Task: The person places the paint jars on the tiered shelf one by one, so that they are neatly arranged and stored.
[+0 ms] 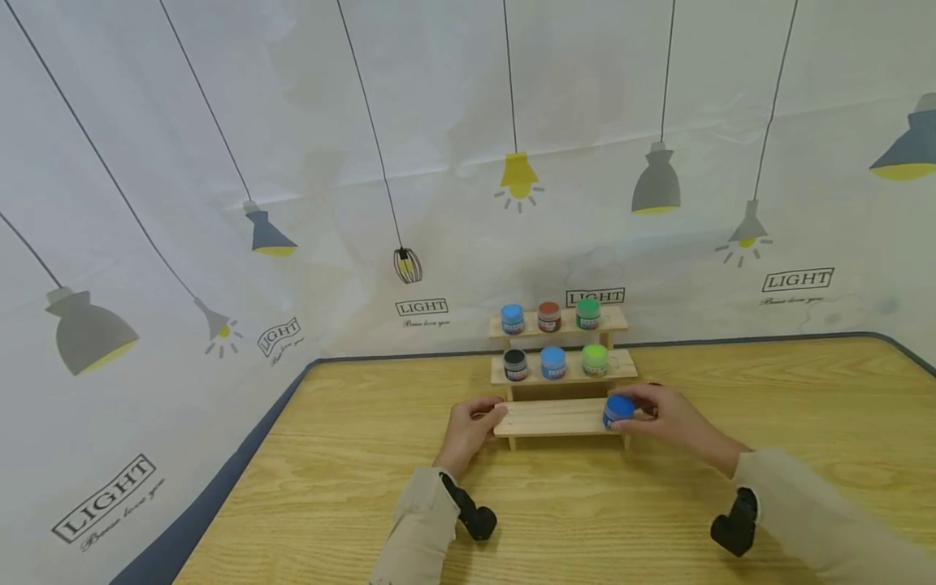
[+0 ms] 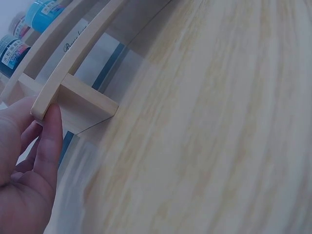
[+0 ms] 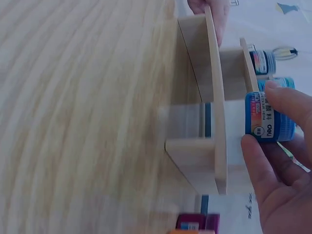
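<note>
A small paint jar with a blue lid [image 1: 618, 411] is pinched between the thumb and fingers of my right hand [image 1: 669, 420]. It is over the right end of the lowest step of a three-tier wooden stand [image 1: 552, 418]. In the right wrist view a narrow gap shows between the jar [image 3: 262, 117] and the board. My left hand [image 1: 470, 428] grips the left end of that same step, thumb on top and fingers beneath, as the left wrist view shows. Black, light blue and lime green jars [image 1: 595, 360] stand on the middle step; blue, brown and green jars [image 1: 588, 314] on the top one.
A purple jar [image 3: 197, 222] and part of something orange [image 3: 187, 232] show at the lower edge of the right wrist view. The stand is on a wood-grain table [image 1: 351, 455], near its back edge. Behind it hangs a white sheet printed with lamps [image 1: 453, 187].
</note>
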### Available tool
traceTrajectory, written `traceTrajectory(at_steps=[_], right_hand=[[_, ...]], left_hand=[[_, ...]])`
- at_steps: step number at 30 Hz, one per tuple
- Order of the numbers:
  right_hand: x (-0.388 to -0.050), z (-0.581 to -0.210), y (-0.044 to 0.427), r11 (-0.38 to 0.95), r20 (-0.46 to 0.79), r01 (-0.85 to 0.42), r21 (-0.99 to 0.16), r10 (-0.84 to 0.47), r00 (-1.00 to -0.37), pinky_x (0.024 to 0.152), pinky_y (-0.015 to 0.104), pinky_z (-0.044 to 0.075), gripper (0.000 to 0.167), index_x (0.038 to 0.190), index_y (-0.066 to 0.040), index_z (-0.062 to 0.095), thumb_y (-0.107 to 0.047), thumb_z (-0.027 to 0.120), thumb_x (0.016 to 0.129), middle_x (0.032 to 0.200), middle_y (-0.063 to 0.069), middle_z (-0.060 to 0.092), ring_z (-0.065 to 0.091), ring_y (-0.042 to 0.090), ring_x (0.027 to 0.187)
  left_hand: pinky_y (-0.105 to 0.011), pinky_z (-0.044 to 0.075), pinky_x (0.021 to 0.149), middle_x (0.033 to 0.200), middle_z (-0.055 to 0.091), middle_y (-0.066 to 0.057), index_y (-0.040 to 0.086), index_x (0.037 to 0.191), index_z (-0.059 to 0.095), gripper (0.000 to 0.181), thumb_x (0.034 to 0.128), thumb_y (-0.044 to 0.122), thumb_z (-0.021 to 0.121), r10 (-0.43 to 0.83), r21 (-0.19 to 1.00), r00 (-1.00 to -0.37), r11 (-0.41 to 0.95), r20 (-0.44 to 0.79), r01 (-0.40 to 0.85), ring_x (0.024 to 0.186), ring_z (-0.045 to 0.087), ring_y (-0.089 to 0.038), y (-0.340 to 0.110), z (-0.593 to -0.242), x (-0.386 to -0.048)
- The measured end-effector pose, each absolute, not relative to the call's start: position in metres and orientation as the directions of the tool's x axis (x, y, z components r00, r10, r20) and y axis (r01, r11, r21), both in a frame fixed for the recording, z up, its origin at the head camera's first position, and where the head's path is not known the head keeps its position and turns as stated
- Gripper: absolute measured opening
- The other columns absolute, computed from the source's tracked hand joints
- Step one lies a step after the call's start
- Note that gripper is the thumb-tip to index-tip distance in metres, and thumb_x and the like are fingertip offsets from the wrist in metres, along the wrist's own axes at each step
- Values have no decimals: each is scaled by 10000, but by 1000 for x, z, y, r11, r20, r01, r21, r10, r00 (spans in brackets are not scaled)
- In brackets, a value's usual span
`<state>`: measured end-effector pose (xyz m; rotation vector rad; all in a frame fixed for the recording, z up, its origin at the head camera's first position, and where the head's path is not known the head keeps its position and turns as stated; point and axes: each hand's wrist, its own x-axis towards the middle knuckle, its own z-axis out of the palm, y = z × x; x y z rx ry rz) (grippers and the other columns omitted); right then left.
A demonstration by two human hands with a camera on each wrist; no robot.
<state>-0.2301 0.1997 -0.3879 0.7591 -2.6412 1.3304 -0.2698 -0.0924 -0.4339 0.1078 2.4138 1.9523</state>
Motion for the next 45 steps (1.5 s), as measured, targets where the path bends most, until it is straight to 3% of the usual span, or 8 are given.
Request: traceTrajectory(at_steps=[6,12,22,30,36,45], right_hand=[[-232,-396,179,444,260,-468,-765,-451,-854,761,376,481,429,1125,64,548,-188,666,799,1034,163,577,549,272,907],[-234,-395,155,426,240,-457,-781,-472,-849,798,424,461,439,1142,34,550,-231,654,808,1052,147,576,538,269,932],[-244,-393,120,380,246,-468,-798,-503,-828,816,429,450,458,1172,30,531,-216,657,807,1053,109,575,540,249,941],[-250,-396,101,391,245,-469,-792,-500,-830,767,337,481,455,1172,25,533,-204,665,801,1110,141,556,534,276,976],[-255,-395,93,394,268,-497,-773,-508,-819,805,376,460,438,1158,28,541,-175,674,793,1061,106,584,553,244,956],[-259,-398,89,400,254,-476,-783,-492,-833,796,399,464,424,1143,47,544,-122,683,781,1097,164,566,555,284,966]], left_hand=[[-264,489,568,903,624,-89,16,1058,639,289,841,206,622,74,975,-997,219,17,33,686,570,-129,-92,-437,-272],[-287,493,567,908,623,-94,7,1064,635,294,842,200,621,75,978,-997,207,23,38,719,585,-192,-92,-436,-272],[-262,496,588,949,620,-87,23,1072,635,302,840,215,623,71,977,-997,214,3,18,725,570,-120,-93,-436,-273],[-305,506,617,947,614,-138,-50,1090,602,288,865,128,583,83,976,-997,217,5,22,737,576,-158,-89,-414,-257],[-304,501,615,959,615,-146,-68,1081,601,285,865,117,580,79,976,-997,216,14,31,773,574,-205,-88,-410,-255],[-294,497,607,983,609,-153,-62,1076,605,282,863,122,583,82,976,-997,217,15,32,762,565,-174,-88,-411,-255]])
